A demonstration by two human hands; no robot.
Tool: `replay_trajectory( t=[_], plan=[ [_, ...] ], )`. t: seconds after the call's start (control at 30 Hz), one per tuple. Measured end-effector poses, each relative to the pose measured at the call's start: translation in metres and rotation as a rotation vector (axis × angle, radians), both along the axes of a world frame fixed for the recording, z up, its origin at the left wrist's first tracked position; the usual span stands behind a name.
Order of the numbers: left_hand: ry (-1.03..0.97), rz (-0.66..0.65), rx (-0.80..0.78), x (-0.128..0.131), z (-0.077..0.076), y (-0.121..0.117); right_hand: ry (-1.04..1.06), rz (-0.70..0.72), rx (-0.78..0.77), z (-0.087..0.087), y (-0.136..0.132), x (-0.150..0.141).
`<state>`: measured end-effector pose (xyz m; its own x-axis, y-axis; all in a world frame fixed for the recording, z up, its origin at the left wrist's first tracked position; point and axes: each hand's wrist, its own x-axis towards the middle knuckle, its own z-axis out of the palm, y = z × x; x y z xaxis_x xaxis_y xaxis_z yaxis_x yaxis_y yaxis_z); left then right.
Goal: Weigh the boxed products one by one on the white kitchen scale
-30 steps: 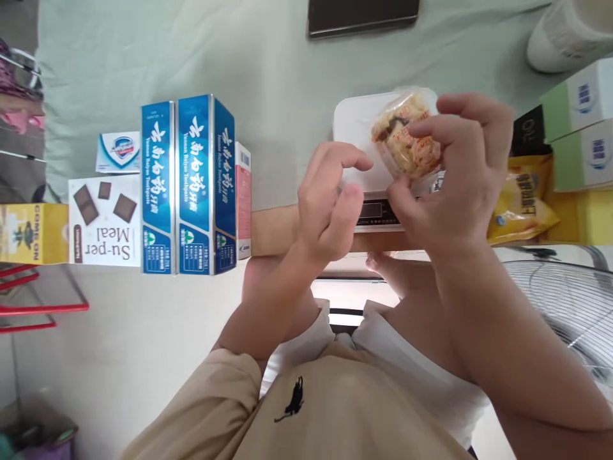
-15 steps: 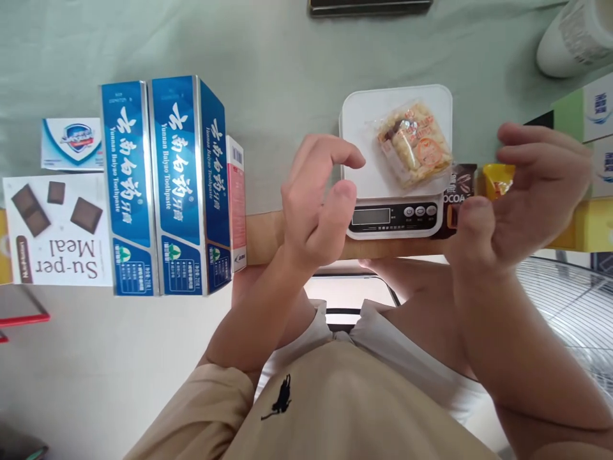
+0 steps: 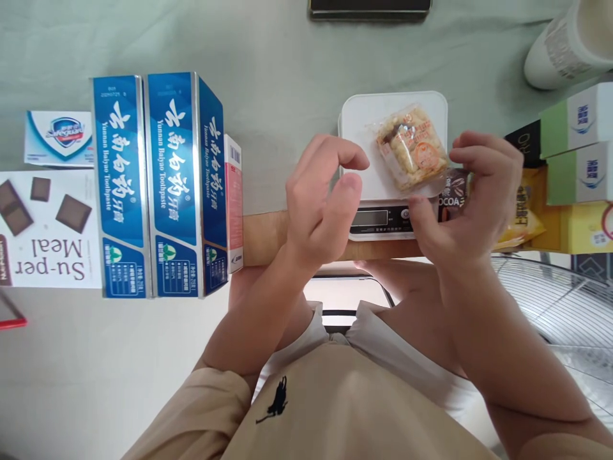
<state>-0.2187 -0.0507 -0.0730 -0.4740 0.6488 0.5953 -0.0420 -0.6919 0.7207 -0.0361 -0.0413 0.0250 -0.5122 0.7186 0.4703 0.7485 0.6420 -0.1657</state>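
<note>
A white kitchen scale (image 3: pixel 359 118) lies at the table's front edge, its dark display blank. On its platform rests a clear-wrapped square snack (image 3: pixel 412 148) with orange print. My left hand (image 3: pixel 325 198) is beside the scale's left edge, thumb and fingers curved apart with nothing between them. On the other side my right hand (image 3: pixel 472 198) is by the snack's right corner, also curved and empty. Its thumb overlaps the scale's button panel in view; whether it touches the scale I cannot tell. A dark cocoa packet (image 3: pixel 450 191) is partly hidden behind this hand.
Blue toothpaste boxes (image 3: pixel 172 185) stand to the left, near a Safeguard soap box (image 3: pixel 60 137) and a Su-per Meal box (image 3: pixel 52 236). On the right are green-and-white boxes (image 3: pixel 575 128), a yellow packet (image 3: pixel 524 214) and a white cup (image 3: pixel 558 54). A wire fan guard (image 3: pixel 541 294) is below.
My right hand has moved left, from over the yellow packet to the scale's right side. My left hand has barely moved. The view has shifted slightly.
</note>
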Motion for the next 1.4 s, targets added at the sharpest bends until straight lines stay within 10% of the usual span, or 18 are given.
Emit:
replay_trajectory(
  t=[0.53, 0.9, 1.4],
  plan=[
    [-0.026, -0.153, -0.312, -0.001, 0.012, -0.012, -0.124, -0.151, 0.006, -0.003, -0.003, -0.031],
    [-0.289, -0.193, -0.709, -0.034, 0.012, -0.036, -0.108, 0.078, 0.021, -0.028, -0.045, -0.088],
    [0.144, -0.100, -0.951, -0.036, 0.026, -0.037, 0.054, 0.048, 0.093, 0.014, -0.031, -0.049]
  ],
)
